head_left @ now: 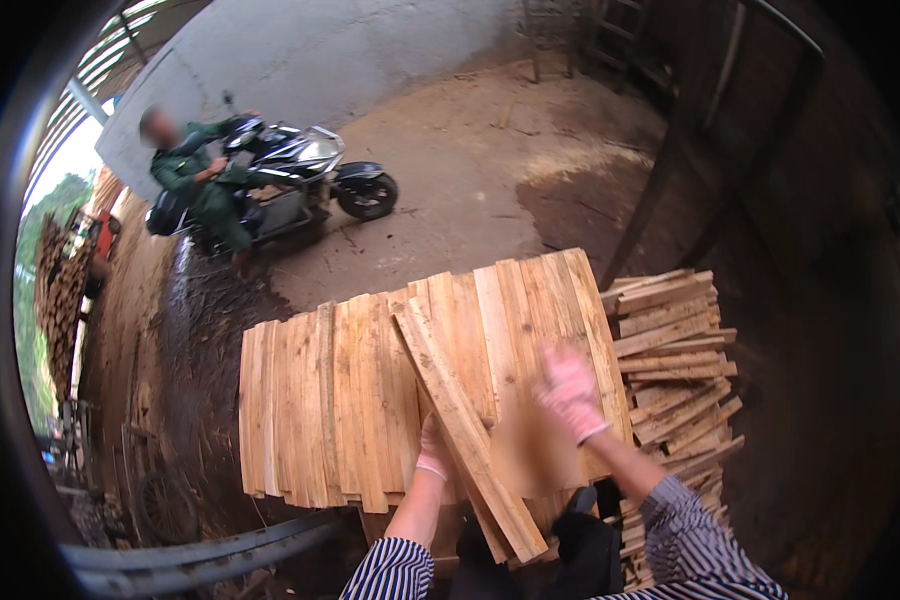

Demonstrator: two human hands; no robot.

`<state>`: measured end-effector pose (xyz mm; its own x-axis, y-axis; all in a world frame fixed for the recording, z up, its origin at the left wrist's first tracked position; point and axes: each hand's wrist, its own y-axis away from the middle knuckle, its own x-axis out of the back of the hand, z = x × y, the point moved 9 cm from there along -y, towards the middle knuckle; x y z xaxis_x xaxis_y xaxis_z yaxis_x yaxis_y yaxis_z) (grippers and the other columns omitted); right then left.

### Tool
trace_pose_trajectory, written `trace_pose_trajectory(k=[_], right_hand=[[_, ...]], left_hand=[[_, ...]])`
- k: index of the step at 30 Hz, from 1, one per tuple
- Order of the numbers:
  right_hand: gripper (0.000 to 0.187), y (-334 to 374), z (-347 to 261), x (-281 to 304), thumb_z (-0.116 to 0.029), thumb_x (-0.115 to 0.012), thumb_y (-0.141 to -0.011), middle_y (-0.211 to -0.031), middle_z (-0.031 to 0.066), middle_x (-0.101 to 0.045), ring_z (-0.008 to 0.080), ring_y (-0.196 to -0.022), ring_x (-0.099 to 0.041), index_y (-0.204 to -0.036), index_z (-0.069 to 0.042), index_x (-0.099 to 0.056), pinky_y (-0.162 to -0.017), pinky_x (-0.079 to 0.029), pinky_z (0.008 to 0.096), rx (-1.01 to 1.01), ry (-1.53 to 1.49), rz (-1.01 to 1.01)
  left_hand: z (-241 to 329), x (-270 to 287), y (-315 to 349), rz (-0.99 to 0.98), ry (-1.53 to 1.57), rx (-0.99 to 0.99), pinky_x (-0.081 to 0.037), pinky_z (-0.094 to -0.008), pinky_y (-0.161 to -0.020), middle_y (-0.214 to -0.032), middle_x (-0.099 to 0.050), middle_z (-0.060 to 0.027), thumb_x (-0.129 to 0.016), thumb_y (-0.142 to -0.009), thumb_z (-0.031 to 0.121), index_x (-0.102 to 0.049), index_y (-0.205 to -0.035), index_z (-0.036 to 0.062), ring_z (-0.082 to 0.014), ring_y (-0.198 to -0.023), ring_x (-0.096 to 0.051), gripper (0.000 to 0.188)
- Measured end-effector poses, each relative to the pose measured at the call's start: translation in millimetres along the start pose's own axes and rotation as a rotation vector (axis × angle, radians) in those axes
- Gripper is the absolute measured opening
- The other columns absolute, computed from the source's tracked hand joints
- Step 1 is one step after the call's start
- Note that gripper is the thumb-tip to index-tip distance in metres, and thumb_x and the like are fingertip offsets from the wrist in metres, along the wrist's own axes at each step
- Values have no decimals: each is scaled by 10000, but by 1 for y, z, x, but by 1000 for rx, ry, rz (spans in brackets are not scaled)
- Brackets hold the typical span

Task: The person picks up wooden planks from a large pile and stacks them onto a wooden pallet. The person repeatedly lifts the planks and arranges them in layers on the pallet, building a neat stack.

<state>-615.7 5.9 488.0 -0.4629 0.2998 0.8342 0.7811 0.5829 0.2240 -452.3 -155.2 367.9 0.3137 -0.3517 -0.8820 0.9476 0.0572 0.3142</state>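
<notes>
My left hand point(433, 450), in a pinkish-white glove, is closed around a pair of long wooden slats point(460, 425), its fingers partly hidden behind them. The slats lie slanted over a broad stack of pale wooden slats point(355, 400), their near ends jutting past its front edge. Over the right part of the stack is my right hand point(570, 392), gloved alike and smeared by motion, so its fingers cannot be made out. A blurred brown patch lies just below it; what that is I cannot tell.
A second, rougher pile of slats point(675, 360) stands to the right. At the far left a person in dark green point(205, 185) sits on a motorcycle point(300, 165). A metal rail point(200, 555) runs along the lower left, near a wheel point(165, 500). Dark posts point(680, 160) lean at the right.
</notes>
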Motion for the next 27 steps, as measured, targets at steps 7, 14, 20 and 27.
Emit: trace_pose_trajectory(k=[7, 14, 20, 27], right_hand=[[909, 63, -25, -69, -514, -780, -774, -1230, 251, -654, 366, -1164, -642, -1425, 0, -407, -987, -499, 427, -187, -536, -246], [903, 85, -97, 0, -384, -871, -745, -1167, 199, -695, 281, -1090, -678, -1412, 25, -419, -942, -528, 375, -96, -636, -333], [836, 56, -171, 36, -302, -870, -746, -1179, 162, -691, 248, -1084, -674, -1393, 4, -437, -930, -538, 369, 41, -989, -135], [868, 37, -226, -5, -48, -864, -681, -1173, 135, -693, 222, -1101, -673, -1410, -11, -394, -961, -554, 356, 279, -995, -30]], left_hand=[[-32, -30, 8, 199, 52, 140, -599, -449, -833, -1130, -718, -118, -741, -916, 230, -633, -1263, 49, -274, -952, -711, 407], [20, -74, 69, 204, -409, -16, -462, -426, -1080, -1330, -633, -99, -605, -996, 203, -651, -1229, 50, -233, -1245, -584, 282], [139, -157, 74, -221, -435, -251, -522, -309, -941, -1201, -686, -123, -571, -974, 34, -626, -1244, -40, -156, -1027, -649, 286], [208, -188, 100, -211, -835, -226, -567, -299, -826, -1148, -714, -63, -854, -751, -19, -686, -1208, 8, -148, -1010, -667, 487]])
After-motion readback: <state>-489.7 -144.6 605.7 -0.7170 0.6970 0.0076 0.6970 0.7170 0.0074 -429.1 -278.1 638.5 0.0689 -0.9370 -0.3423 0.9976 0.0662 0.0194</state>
